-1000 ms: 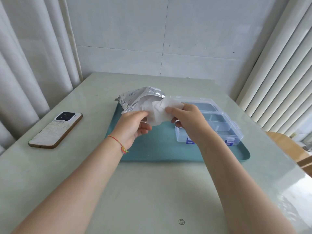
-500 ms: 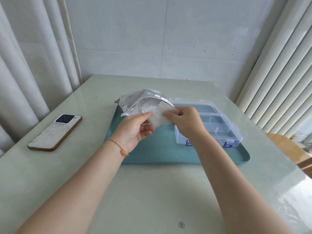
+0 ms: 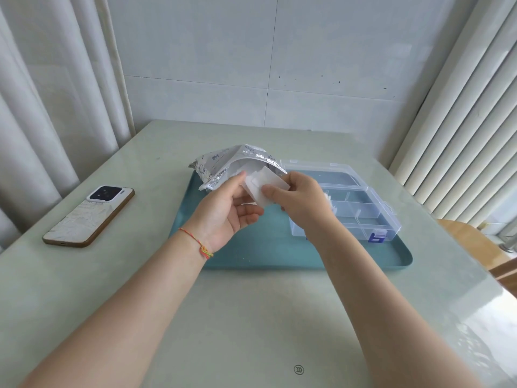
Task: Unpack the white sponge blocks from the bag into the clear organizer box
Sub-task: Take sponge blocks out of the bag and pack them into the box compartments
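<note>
Pulling flat white sponge block [image 3: 264, 186] from crinkly silver bag [image 3: 223, 166]. Right hand [image 3: 300, 201] grip pinches block; left hand [image 3: 226, 208] grip pinches bag mouth. Next: carry block right, drop into clear plastic organizer box [image 3: 361, 211] on teal tray [image 3: 251, 247].

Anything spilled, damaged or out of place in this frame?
Nothing stands out. The foil bag has a ragged, torn-looking mouth, and a phone lies on the table beside the tray.
</note>
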Available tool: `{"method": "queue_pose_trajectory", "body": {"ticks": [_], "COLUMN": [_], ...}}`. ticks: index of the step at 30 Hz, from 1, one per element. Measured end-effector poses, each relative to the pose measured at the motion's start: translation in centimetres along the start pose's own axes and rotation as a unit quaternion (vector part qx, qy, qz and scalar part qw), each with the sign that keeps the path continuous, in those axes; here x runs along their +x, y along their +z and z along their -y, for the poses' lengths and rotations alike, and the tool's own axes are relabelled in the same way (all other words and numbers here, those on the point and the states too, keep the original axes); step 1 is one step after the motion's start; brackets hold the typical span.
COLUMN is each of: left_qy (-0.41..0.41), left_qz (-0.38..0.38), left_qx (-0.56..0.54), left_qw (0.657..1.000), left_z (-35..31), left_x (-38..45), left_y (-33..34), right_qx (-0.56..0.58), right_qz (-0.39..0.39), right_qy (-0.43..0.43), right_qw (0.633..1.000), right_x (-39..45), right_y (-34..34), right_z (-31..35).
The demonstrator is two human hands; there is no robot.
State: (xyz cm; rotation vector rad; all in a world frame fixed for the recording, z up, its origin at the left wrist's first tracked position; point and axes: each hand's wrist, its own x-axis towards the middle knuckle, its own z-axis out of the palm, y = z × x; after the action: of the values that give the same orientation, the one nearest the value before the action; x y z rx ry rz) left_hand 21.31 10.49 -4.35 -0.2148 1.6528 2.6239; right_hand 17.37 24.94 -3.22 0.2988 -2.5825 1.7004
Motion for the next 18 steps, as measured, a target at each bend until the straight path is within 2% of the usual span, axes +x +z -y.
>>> {"method": "queue_pose_trajectory", "body": {"ticks": [4, 8, 10, 14, 18], "left_qy": [0.03, 0.025, 0.023, 0.001, -0.007], "left_qz": [-0.039, -0.08, -0.093, -0.069, -0.035], "left_qx": [0.048, 0.061, 0.056, 0.044, 0.03], "left_qw": [0.998, 0.995, 0.994, 0.997, 0.999], "left_z": [0.4, 0.4, 0.4, 0.4, 0.3], "left_x": [0.1, 0.3, 0.4, 0.3, 0.1], "left_y": [-0.1, -0.4, -0.5, -0.2, -0.1], "right_qx": [-0.073, -0.126, -0.097, 0.06, 0.009], "right_qz": [0.005, 0.015, 0.008, 0.015, 0.032], "right_qy": [-0.031, -0.027, -0.024, -0.012, -0.008], "right_qw": [0.997, 0.992, 0.995, 0.998, 0.999], "right_x": [0.0, 0.4, 0.4, -0.1, -0.3], "right_y": [-0.1, -0.5, -0.8, -1.1, -0.6], "right_z": [0.0, -0.1, 0.1, 0.6, 0.6]}}
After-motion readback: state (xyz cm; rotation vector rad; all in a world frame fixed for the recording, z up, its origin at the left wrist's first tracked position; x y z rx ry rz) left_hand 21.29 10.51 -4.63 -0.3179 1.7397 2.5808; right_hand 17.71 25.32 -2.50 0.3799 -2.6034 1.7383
